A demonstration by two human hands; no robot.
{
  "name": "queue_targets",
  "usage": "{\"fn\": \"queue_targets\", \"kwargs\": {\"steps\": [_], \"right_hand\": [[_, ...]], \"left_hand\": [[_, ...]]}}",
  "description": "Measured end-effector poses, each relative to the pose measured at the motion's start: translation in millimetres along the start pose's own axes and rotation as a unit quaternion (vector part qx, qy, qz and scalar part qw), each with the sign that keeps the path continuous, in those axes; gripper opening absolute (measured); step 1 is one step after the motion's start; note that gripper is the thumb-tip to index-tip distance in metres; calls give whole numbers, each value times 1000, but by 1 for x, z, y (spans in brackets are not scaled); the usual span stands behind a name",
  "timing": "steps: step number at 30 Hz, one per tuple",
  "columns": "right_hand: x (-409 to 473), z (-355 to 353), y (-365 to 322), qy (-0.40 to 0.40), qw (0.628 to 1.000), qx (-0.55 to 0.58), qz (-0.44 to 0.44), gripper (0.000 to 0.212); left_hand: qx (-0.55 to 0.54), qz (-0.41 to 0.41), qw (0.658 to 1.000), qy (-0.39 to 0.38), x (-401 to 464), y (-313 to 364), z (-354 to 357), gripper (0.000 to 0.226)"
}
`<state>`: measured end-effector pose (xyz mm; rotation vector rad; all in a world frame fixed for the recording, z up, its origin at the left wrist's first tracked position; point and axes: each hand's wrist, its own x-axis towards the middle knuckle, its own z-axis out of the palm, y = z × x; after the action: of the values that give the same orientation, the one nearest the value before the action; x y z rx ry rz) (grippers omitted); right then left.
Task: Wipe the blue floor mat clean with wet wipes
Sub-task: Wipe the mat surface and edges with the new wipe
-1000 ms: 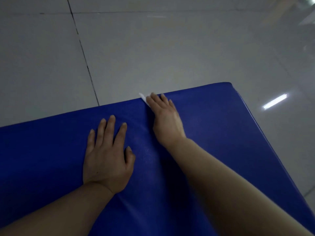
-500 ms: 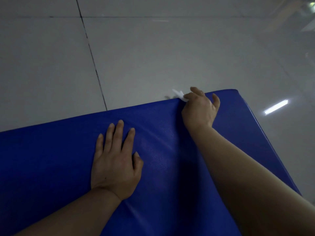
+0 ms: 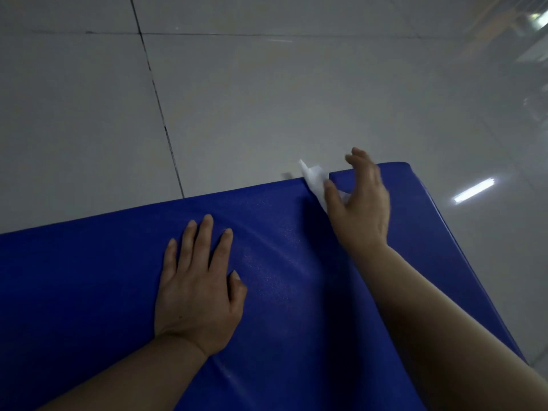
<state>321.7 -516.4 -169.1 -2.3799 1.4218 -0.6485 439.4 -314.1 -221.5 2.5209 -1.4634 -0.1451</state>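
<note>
The blue floor mat [image 3: 89,277] fills the lower half of the head view, with its far edge and far right corner showing. My left hand [image 3: 198,289] lies flat on the middle of the mat, fingers spread and straight. My right hand [image 3: 364,209] is at the far edge near the right corner. It holds a crumpled white wet wipe [image 3: 312,180] under the thumb, and the fingers are curved and lifted above the mat. Part of the wipe sticks out past the mat's edge, and the rest is hidden in the palm.
Glossy grey floor tiles [image 3: 267,99] lie beyond and to the right of the mat, crossed by dark grout lines [image 3: 160,120]. A ceiling light's reflection [image 3: 474,189] shines on the floor right of the mat. Blurred furniture shows at the top right.
My right hand slid the wipe rightward along the far edge of the mat, and its fingers have lifted. My left hand has stayed pressed flat on the mat.
</note>
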Motion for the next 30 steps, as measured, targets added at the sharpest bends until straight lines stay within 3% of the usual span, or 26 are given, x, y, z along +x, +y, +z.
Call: {"fn": "queue_targets", "kwargs": {"steps": [2, 6, 10, 12, 14, 19, 23, 27, 30], "right_hand": [[1, -2, -1, 88, 996, 11, 6, 15], [9, 8, 2, 47, 992, -35, 109, 39], [10, 20, 8, -35, 999, -9, -15, 14], [5, 30, 16, -70, 994, 9, -80, 22], [8, 34, 23, -50, 994, -10, -97, 29], [25, 44, 6, 14, 995, -29, 93, 36], [2, 68, -24, -48, 998, 33, -28, 45], [-12, 51, -14, -154, 969, 42, -187, 67], [4, 26, 18, -157, 975, 2, -156, 79]], "left_hand": [[1, -1, 1000, -3, 0, 0, 0, 61], [0, -2, 1000, -3, 0, 0, 0, 61], [-4, -2, 1000, -2, 0, -1, 0, 60], [-3, -1, 1000, -4, 0, -1, 0, 60], [-3, -2, 1000, -6, 0, -1, 0, 60], [-1, -1, 1000, -5, 1, -1, 0, 60], [7, 0, 1000, -6, 1, -1, 0, 61], [14, -2, 1000, -11, 1, -1, 0, 62], [8, -1, 1000, -8, 0, -2, 0, 61]]}}
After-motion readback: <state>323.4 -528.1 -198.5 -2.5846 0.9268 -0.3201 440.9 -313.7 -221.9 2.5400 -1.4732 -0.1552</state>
